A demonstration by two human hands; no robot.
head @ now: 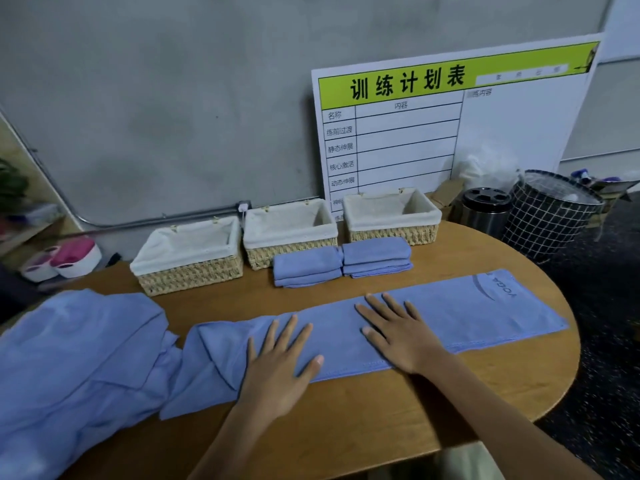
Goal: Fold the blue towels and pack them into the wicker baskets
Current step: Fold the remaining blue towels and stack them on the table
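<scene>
Both your hands are flat, fingers straight and spread, gripping nothing: left hand (pixel 282 355) and right hand (pixel 393 332) press side by side on the long towel (pixel 450 317). Reads as smoothing the strip so the next fold lands square.

That towel lies as a narrow band across the worktop (pixel 381 427), already halved lengthwise by the look of the doubled stitched edge nearest you. Right end is flat with a printed logo showing; left end is bunched and runs against the unfolded pile (pixel 76 358) (more blue cloth, loose and creased, draping off the left edge).

Two folded towels, left stack (pixel 306 268) and right stack (pixel 375 256), sit touching each other just in front of the baskets, staged for packing, not yet in.

Three wicker baskets along the back: left (pixel 188 256), middle (pixel 289 232), right (pixel 391 216). Woven straw walls, rectangular, cream cloth liners folded over the rims; no towels in them.

Cloth looks like soft thin microfibre, so it'll slide on the smooth wood top. Flatten the bunched left end before folding.
</scene>
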